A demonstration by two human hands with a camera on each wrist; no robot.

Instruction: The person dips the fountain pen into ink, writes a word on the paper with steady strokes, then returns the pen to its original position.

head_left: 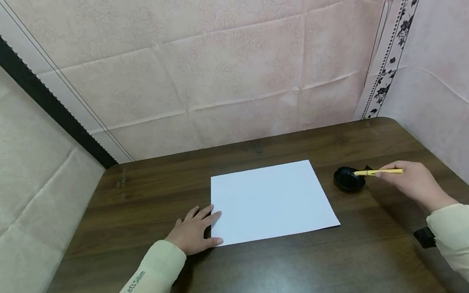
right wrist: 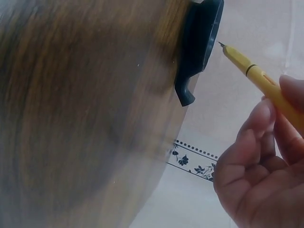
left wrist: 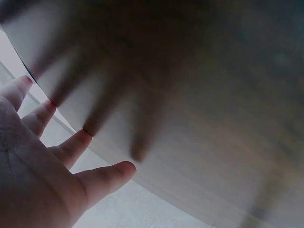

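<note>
A blank white sheet of paper (head_left: pixel 271 202) lies flat on the brown wooden table. On its left edge rests my left hand (head_left: pixel 194 231), fingers spread and thumb at the lower left corner. In the left wrist view the left hand (left wrist: pixel 52 161) shows straight, parted fingers. My right hand (head_left: pixel 412 181) pinches a yellow fountain pen (head_left: pixel 377 172) between thumb and fingers. The pen's bare nib points left, over a small round black dish (head_left: pixel 349 180) with a short handle. In the right wrist view the pen (right wrist: pixel 259 78) has its nib right by the dish's rim (right wrist: pixel 211 38).
The wooden table (head_left: pixel 254 284) has rounded far corners. Patterned pale cloth (head_left: pixel 223 68) hangs behind it and on both sides. A black strap piece (head_left: pixel 425 237) sits at the right wrist, beside the pale sleeve (head_left: pixel 468 239).
</note>
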